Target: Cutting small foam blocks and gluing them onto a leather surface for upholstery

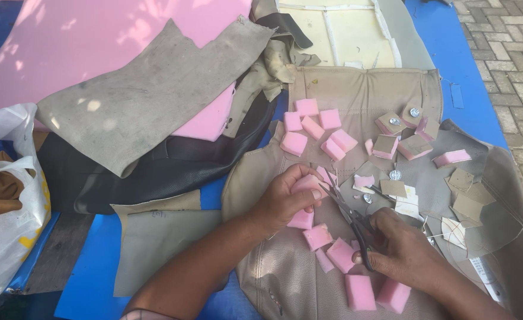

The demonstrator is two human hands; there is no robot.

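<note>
pink foam block (pixel 306 185) is grasped in the left hand (pixel 285 198), fingers curled over it, just left of frame centre. right hand (pixel 400 249) is clenched around the dark handles of a pair of scissors (pixel 347 213); the blades point toward 11 o'clock and their tips sit just beside the held block. whether the blades touch the foam cannot be told.

both hands work above a beige leather seat cover (pixel 356 95) spread over a blue tarp (pixel 451 53). loose pink foam cubes (pixel 314 127) lie in a cluster at 12 o'clock from the left hand. more cut pink pieces (pixel 359 290) lie at 6 o'clock, between and below the two wrists.

at 1 o'clock from the right hand: foam pieces faced with beige squares (pixel 412 145), some beside round silver buttons (pixel 415 111). flat beige cut squares (pixel 469 204) lie at 3 o'clock.

at 10 o'clock: large pink foam sheet (pixel 95 41), with a grey fabric piece (pixel 149 95) laid across it, and black leather (pixel 154 172) underneath. white plastic bag (pixel 6 213) sits at 9 o'clock, at the frame's left edge. grey paving bricks (pixel 516 71) show at 2 o'clock.
</note>
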